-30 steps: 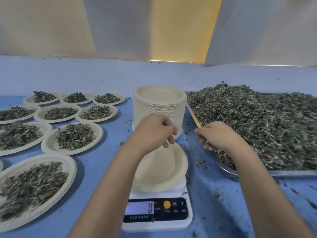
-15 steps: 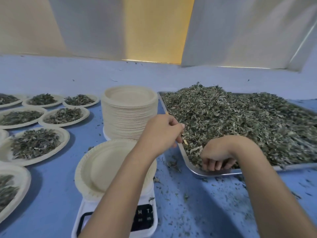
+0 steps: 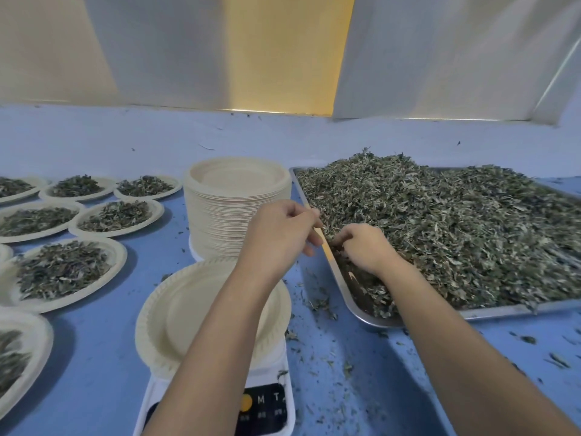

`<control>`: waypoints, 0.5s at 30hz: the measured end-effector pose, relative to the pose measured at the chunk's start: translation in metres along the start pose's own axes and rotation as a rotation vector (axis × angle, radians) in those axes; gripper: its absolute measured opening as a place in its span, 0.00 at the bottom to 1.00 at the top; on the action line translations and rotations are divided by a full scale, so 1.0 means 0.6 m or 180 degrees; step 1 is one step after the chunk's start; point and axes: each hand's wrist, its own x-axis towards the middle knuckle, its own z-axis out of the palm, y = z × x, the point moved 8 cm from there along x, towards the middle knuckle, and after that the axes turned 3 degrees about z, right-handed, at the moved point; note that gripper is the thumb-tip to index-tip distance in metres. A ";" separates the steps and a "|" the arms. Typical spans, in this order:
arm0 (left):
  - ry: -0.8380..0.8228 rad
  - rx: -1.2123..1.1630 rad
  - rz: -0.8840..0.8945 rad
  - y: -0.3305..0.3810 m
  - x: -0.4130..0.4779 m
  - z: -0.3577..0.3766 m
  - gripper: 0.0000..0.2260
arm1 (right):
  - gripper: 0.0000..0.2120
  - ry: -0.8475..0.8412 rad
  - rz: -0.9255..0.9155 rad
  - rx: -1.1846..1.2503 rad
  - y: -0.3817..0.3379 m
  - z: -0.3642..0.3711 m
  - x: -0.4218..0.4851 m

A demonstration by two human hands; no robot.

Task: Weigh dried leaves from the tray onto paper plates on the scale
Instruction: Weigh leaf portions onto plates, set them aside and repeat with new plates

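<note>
1. Left edge: filled plates [image 3: 118, 262], several cut off by the frame.
2. Lower centre: an empty paper plate [image 3: 176, 322] sits on the scale [image 3: 267, 404]; the left forearm hides its display.
3. Centre: left hand [image 3: 279, 231], fingers curled together just beside the tray [image 3: 503, 310] rim; whether it pinches anything is unclear.
4. Right: right hand [image 3: 364, 247] on the tray, curled fingertips buried in the dried leaves [image 3: 456, 231], so its hold is hidden.

Right hand [image 3: 364, 247] grasps dried leaves [image 3: 456, 231] in tray [image 3: 355, 305]; plate [image 3: 176, 316] sits on scale [image 3: 267, 404].
</note>
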 end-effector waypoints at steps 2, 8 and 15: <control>0.0096 -0.0152 -0.0056 -0.002 0.000 -0.009 0.12 | 0.14 0.0579 -0.0008 0.0046 0.003 -0.024 0.001; 0.0173 -0.0472 -0.0150 0.000 -0.002 -0.014 0.11 | 0.20 0.0171 -0.0310 -0.0892 0.007 0.019 0.027; 0.0140 -0.0583 -0.0161 0.002 -0.005 -0.010 0.11 | 0.23 -0.0578 -0.0082 -0.1441 0.036 0.081 0.053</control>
